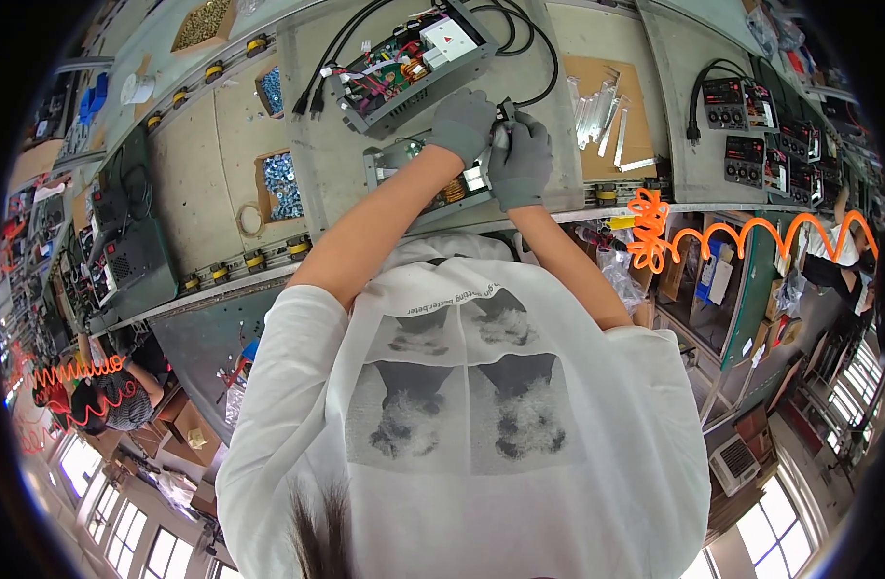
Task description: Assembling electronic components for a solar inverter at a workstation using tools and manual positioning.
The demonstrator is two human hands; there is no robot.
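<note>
My left hand [462, 125], in a grey glove, has its fingers drawn together beside a small black cable end [505, 112]. Against the same end, the bent fingers and thumb of my gloved right hand [520, 164] are closed. The black cable [555, 63] loops away to the far side. Just beyond my left hand stands an open grey metal chassis [404, 101] with circuit boards, coloured wires and a white labelled block. Under my wrists lies a second open unit [452, 193] with a copper coil and a board, partly hidden by my left forearm.
Small metal bars [602, 111] lie on a cardboard sheet to the right. Two boxes of blue parts [283, 183] stand on the left. Black panels with knobs [742, 159] sit farther right, near an orange coiled hose [650, 232]. Rollers [254, 261] line the bench edge.
</note>
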